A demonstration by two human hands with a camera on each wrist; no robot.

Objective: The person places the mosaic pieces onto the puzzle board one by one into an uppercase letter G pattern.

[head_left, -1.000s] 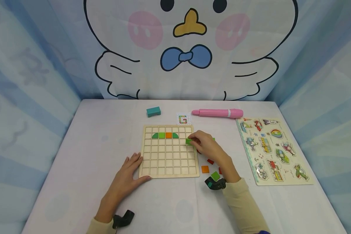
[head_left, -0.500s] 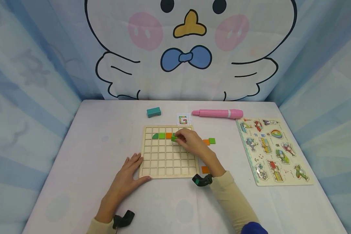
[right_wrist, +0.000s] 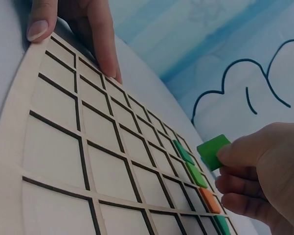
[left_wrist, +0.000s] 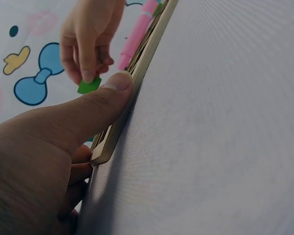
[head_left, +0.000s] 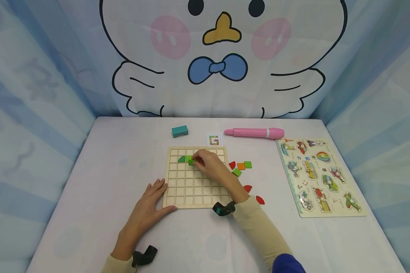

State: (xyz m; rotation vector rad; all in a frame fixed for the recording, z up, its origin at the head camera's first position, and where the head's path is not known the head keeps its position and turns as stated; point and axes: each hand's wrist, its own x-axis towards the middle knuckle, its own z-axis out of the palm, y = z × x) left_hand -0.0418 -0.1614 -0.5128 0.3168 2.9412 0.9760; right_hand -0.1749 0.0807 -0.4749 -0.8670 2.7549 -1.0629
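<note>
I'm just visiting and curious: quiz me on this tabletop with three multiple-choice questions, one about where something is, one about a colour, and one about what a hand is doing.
1. Where does the long pink pen lie?
A. Behind the wooden grid board, near the backdrop
B. On the board
C. In front of the left hand

2. What colour is the small square tile pinched by the right hand?
A. Orange
B. Green
C. Red

3. What is the left hand doing?
A. Lifting the teal block
B. Resting flat, fingers at the board's near left corner
C. Holding the pink pen

Answers:
1. A, as the head view shows the pen past the board's far edge.
2. B, as the right wrist view shows a green square between the fingertips.
3. B, as the thumb lies along the board's edge in the left wrist view.
</note>
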